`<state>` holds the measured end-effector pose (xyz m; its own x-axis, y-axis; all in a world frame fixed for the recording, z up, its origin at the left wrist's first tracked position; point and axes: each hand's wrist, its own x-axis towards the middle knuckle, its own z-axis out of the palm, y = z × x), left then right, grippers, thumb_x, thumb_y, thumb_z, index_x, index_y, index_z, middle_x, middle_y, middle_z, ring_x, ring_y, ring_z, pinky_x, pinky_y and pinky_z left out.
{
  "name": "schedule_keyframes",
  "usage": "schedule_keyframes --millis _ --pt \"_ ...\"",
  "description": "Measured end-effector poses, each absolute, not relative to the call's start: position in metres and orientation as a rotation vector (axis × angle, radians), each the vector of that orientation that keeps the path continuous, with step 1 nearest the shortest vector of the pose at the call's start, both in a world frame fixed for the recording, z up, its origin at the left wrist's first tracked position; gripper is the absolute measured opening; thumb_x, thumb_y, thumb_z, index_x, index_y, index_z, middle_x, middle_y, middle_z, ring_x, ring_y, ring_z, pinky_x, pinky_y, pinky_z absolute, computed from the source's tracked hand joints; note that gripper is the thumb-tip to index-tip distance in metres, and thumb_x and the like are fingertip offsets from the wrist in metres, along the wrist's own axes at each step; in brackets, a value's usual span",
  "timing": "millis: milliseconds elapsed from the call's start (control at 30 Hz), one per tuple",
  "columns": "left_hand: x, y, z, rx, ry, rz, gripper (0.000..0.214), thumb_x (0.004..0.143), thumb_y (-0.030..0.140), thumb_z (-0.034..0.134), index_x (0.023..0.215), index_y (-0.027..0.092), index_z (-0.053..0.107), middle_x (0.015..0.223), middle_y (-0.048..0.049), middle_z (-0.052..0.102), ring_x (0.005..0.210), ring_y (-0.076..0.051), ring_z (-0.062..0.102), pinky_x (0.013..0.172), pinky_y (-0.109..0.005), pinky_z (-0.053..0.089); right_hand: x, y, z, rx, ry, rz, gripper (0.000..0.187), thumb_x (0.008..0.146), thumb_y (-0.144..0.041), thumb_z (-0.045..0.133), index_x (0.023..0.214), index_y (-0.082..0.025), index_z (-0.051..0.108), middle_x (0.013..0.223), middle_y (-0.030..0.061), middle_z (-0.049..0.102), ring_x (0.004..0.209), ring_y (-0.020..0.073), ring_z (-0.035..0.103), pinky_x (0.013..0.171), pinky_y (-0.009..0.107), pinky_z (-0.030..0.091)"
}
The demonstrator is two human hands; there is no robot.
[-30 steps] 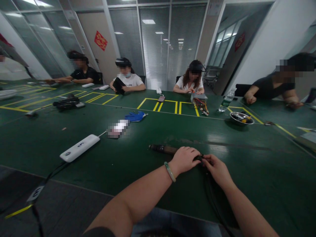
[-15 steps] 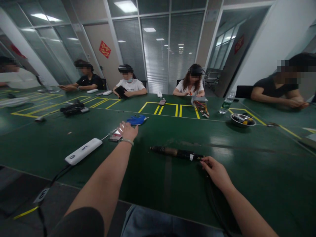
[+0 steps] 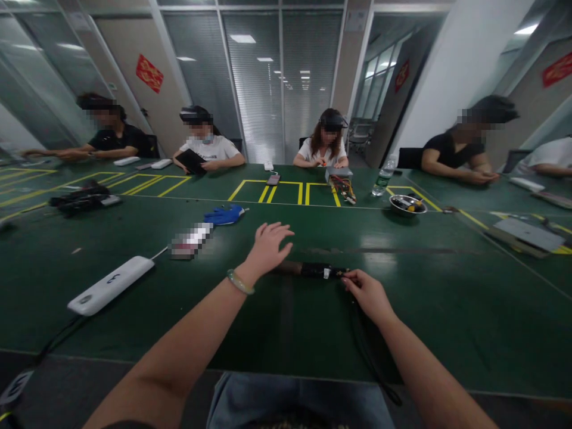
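A long black corded electric screwdriver lies on the green table in front of me. My right hand pinches its right end, where the cord comes out and runs down towards the table's front edge. Over the tool's left end hovers my left hand, fingers spread and holding nothing, hiding the tip. To the left of that hand are a phone, partly blurred out, and a blue glove.
A white power bank with a cable lies left. Further off are a black bundle, a metal bowl of small parts, a water bottle and a metal box with wires. Several people sit around the table.
My left hand has moved right, from beside the phone and glove to above the screwdriver's left end. My right hand stays at the cord end. The view has turned slightly right.
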<state>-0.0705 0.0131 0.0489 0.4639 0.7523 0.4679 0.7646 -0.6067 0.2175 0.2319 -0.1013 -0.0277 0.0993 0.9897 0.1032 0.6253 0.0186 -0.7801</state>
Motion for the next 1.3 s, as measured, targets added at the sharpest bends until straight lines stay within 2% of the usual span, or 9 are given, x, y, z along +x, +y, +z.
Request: schedule_keyframes --millis 133,333,533,767,1000,1167,1300 --pt "-0.014 -0.025 0.043 -2.988 -0.959 -0.719 0.025 0.087 0.037 0.059 0.111 0.028 0.062 0.129 -0.0009 0.060 0.127 -0.023 0.046 0.116 -0.049 0.016 0.228 -0.103 -0.025 -1.686 -1.553 0.643 0.023 0.085 -0.041 0.057 0.096 -0.022 0.066 0.079 0.0004 0.068 0.072 0.0166 0.064 0.067 0.026 0.046" --pt "0.020 -0.037 0.030 -3.039 -0.945 -0.660 0.023 0.084 0.033 0.064 0.106 0.025 0.061 0.114 -0.0023 0.065 0.110 -0.022 0.057 0.105 -0.043 0.036 0.225 -0.106 -0.023 -1.773 -1.485 0.519 0.016 0.083 -0.037 0.060 0.088 -0.022 0.065 0.078 -0.0003 0.068 0.070 0.0159 0.063 0.064 0.025 0.044" --pt "0.034 -0.040 0.020 -3.008 -0.948 -0.641 0.019 0.086 0.027 0.062 0.105 0.026 0.064 0.110 -0.0023 0.064 0.101 -0.020 0.060 0.096 -0.037 0.044 0.222 -0.110 -0.017 -1.862 -1.604 0.311 0.011 0.087 -0.029 0.056 0.085 -0.023 0.065 0.076 -0.0007 0.066 0.068 0.0150 0.060 0.062 0.024 0.039" --pt "0.039 -0.045 0.008 -2.976 -1.073 -0.724 0.026 0.089 0.025 0.057 0.112 0.029 0.066 0.117 -0.0029 0.061 0.105 -0.021 0.059 0.091 -0.036 0.047 0.217 -0.108 -0.011 -1.941 -1.702 0.210 0.009 0.086 -0.022 0.056 0.085 -0.022 0.065 0.077 0.0000 0.065 0.068 0.0141 0.057 0.061 0.023 0.035" --pt "0.037 -0.046 0.002 -2.982 -1.091 -0.739 0.028 0.089 0.026 0.058 0.115 0.034 0.066 0.121 -0.0015 0.059 0.108 -0.022 0.056 0.092 -0.038 0.046 0.218 -0.109 -0.010 -1.915 -1.735 0.247 0.010 0.087 -0.024 0.058 0.092 -0.023 0.067 0.082 0.0001 0.067 0.073 0.0149 0.059 0.065 0.024 0.038" --pt "0.035 -0.047 -0.001 -2.992 -1.077 -0.754 0.030 0.090 0.025 0.057 0.117 0.035 0.065 0.124 -0.0008 0.058 0.112 -0.022 0.055 0.095 -0.039 0.045 0.218 -0.112 -0.008 -1.853 -1.776 0.223 0.013 0.091 -0.027 0.056 0.095 -0.023 0.067 0.096 0.0026 0.068 0.084 0.0170 0.061 0.074 0.027 0.042" --pt "0.035 -0.047 0.001 -3.000 -1.079 -0.783 0.030 0.089 0.024 0.057 0.116 0.034 0.064 0.123 -0.0003 0.059 0.111 -0.021 0.055 0.095 -0.039 0.045 0.217 -0.113 -0.006 -1.848 -1.824 0.169 0.014 0.092 -0.026 0.054 0.096 -0.023 0.066 0.096 0.0032 0.067 0.084 0.0173 0.061 0.074 0.027 0.042"
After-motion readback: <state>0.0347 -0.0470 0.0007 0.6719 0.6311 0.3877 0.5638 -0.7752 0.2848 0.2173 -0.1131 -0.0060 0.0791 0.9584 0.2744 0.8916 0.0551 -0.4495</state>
